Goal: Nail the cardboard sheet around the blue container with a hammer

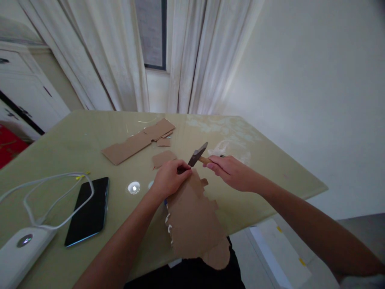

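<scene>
Two hands [170,178] [230,170], perhaps four cardboard pieces [192,216]

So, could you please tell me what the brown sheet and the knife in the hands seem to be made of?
The brown sheet looks like matte cardboard, judging by its torn, ragged edges. The knife has a dark, dull blade, probably metal, and what shows of the handle beside the right hand looks like pale wood. The left hand pins the sheet.
</scene>
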Action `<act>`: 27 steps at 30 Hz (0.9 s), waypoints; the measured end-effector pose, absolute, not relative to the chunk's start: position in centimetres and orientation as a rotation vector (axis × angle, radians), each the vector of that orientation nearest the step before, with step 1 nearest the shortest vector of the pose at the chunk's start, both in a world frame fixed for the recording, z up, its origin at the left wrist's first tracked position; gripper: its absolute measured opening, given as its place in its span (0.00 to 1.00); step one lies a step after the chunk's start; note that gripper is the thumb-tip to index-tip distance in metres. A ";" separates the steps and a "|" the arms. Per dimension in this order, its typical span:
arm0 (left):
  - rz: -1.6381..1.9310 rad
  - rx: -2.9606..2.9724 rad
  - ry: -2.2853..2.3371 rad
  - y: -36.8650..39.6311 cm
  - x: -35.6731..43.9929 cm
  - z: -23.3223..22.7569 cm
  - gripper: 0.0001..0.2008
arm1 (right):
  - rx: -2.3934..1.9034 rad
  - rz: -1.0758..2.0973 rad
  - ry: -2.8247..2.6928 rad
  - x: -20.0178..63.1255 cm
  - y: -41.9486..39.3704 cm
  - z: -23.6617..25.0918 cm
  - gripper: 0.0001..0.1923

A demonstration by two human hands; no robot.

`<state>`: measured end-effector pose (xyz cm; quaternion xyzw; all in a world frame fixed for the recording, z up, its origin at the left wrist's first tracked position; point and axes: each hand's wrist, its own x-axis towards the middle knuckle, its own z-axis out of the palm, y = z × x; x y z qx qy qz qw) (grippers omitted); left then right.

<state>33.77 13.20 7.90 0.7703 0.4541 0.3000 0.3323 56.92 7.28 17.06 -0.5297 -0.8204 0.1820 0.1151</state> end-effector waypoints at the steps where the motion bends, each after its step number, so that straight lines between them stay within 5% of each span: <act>1: 0.789 2.008 1.177 13.2 33.8 7.9 0.06 | -1.559 0.520 -2.382 56.9 7.2 17.1 0.21; 27: 0.734 1.859 0.946 13.8 32.1 7.1 0.17 | -1.579 0.554 -2.422 57.1 7.1 15.9 0.20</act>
